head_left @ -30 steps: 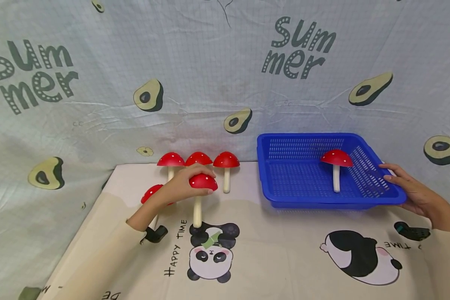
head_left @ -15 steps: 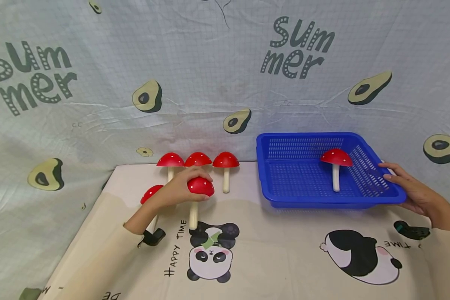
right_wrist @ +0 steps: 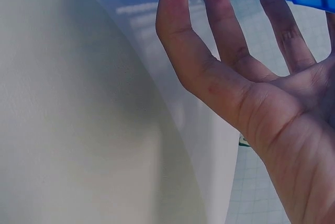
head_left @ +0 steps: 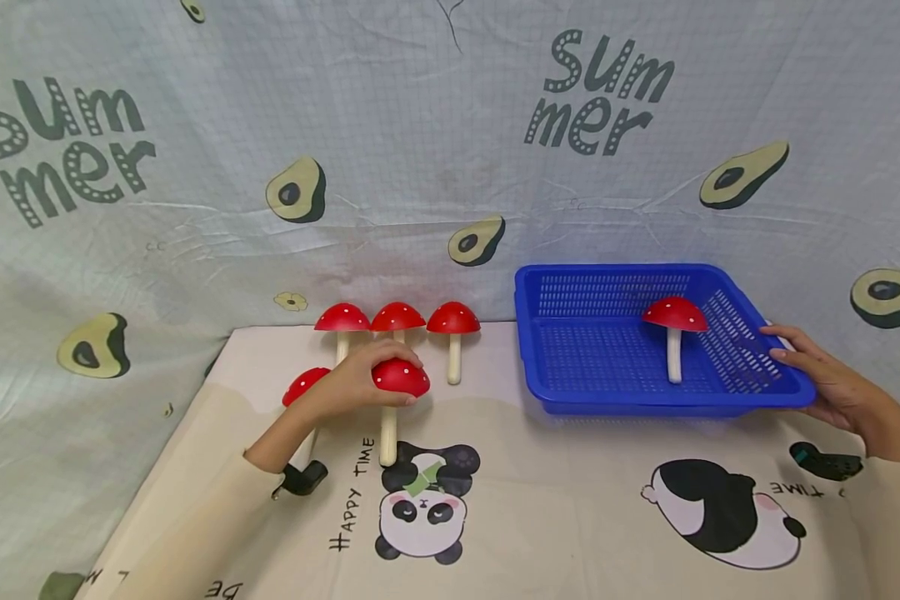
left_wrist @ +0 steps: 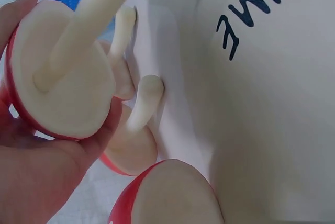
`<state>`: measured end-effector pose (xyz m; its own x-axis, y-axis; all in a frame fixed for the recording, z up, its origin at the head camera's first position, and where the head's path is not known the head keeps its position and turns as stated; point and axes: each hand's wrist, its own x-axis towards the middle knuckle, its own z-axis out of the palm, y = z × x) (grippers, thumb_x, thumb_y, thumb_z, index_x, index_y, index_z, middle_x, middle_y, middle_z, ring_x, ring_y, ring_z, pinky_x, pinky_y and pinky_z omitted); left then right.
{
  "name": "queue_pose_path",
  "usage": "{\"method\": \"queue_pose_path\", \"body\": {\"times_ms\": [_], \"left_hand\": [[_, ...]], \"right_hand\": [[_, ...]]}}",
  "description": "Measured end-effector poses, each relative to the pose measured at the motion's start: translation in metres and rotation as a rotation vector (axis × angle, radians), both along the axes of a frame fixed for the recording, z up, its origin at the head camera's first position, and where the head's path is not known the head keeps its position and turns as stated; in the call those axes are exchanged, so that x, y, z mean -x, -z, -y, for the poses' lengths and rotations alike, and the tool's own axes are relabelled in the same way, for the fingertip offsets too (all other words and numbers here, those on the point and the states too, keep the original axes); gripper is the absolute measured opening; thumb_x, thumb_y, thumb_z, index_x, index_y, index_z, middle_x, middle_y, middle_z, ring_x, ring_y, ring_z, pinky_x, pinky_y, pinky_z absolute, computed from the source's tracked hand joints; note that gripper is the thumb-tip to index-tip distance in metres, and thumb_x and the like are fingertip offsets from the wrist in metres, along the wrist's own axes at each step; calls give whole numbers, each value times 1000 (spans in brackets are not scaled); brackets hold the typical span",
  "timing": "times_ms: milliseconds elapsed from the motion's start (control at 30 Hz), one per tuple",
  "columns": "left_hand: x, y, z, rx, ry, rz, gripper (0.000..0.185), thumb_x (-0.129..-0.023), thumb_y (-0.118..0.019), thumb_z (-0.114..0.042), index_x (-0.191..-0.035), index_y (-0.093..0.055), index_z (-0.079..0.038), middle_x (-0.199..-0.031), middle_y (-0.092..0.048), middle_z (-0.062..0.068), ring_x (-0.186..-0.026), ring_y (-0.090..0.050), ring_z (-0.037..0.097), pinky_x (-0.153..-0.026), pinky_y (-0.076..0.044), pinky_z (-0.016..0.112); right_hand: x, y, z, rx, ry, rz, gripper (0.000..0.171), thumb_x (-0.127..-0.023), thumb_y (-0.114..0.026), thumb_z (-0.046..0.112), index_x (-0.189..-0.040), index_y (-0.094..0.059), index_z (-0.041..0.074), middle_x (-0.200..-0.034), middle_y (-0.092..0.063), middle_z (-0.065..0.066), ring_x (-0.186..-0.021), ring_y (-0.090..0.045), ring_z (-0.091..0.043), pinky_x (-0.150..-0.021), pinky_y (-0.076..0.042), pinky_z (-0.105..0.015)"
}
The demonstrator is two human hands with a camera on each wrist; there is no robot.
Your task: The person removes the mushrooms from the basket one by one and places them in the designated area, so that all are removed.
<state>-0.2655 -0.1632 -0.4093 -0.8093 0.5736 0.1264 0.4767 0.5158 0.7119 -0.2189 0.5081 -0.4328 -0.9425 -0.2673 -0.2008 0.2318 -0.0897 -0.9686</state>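
My left hand (head_left: 357,379) holds a toy mushroom (head_left: 401,378) by its red, white-dotted cap, with the pale stem hanging down above the cloth. In the left wrist view, the thumb and fingers spread round the rim of that mushroom's cap (left_wrist: 78,98). Behind the hand lie three more mushrooms in a row, the rightmost mushroom (head_left: 453,321) fully visible. Another mushroom (head_left: 305,385) is partly hidden by the left wrist. At the right, my right hand (head_left: 832,383) grips the right rim of a blue plastic basket (head_left: 645,400). One mushroom (head_left: 673,317) leans inside the basket.
A pale cloth printed with pandas (head_left: 420,517) covers the table. Directly behind the basket and the row of mushrooms hangs a curtain (head_left: 390,167) with avocado prints. Black devices (head_left: 303,479) are strapped at both wrists.
My left hand has drawn the held mushroom slightly toward me and to the left. The right hand and the basket stay in place.
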Motion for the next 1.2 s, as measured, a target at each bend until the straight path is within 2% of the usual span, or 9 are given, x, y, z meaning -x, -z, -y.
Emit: {"method": "queue_pose_path", "body": {"times_ms": [467, 900, 1200], "left_hand": [[-5, -1, 4, 21, -6, 57, 50, -78, -86, -15, -122, -66, -24, -126, -60, -2, -121, -52, 25, -85, -59, 38], [-7, 4, 6, 34, -37, 78, 47, -80, -86, -16, -122, -66, -23, -124, -61, -1, -117, -55, 24, -85, -59, 36], [-4, 8, 4, 73, -20, 77, 50, -82, -84, -19, -129, -67, -21, -128, -62, -1, -119, -56, 23, -87, -58, 34]], "right_hand": [[-1, 1, -1, 2, -15, 21, 44, -112, -32, 19, -137, -48, 50, -114, -60, 7, -97, -69, -23, -77, -61, -50], [1, 2, -1, -11, -4, 3, 43, -112, -33, 20, -138, -47, 50, -114, -60, 9, -96, -69, -21, -76, -62, -48], [1, 2, 0, -12, -1, 4, 42, -112, -33, 20, -138, -47, 50, -114, -60, 10, -96, -69, -21, -75, -62, -47]]}}
